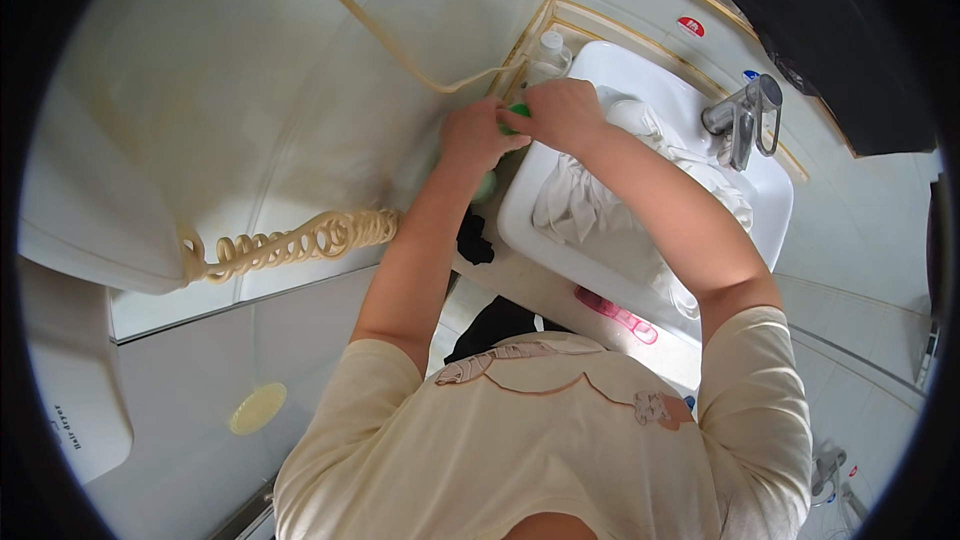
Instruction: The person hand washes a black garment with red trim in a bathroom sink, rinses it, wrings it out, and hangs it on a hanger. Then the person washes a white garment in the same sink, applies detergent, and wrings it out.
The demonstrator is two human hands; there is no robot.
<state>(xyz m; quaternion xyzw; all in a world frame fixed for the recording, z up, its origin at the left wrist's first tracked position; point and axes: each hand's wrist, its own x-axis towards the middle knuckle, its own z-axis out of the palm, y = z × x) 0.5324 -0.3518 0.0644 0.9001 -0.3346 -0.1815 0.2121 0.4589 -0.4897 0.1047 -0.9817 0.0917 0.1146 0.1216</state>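
Both my hands meet at the corner between the tiled wall and the sink's left rim. My left hand point(476, 135) is closed around a pale green container point(484, 187), mostly hidden by the hand and forearm. With bent fingers, my right hand point(562, 112) grips a bright green cap point(517, 119) between the two hands. Whether the cap is on the container cannot be seen. Right of them is the white sink point(518, 202), where wet-looking white cloth point(592, 198) lies bunched, partly behind my right forearm.
A clear bottle with a white cap point(548, 52) stands behind my right hand. The chrome faucet point(742, 120) rises at the sink's right. A pink brush point(612, 314) and black cloth point(475, 240) lie on the counter. A coiled beige cord point(330, 235) hangs left of my left forearm.
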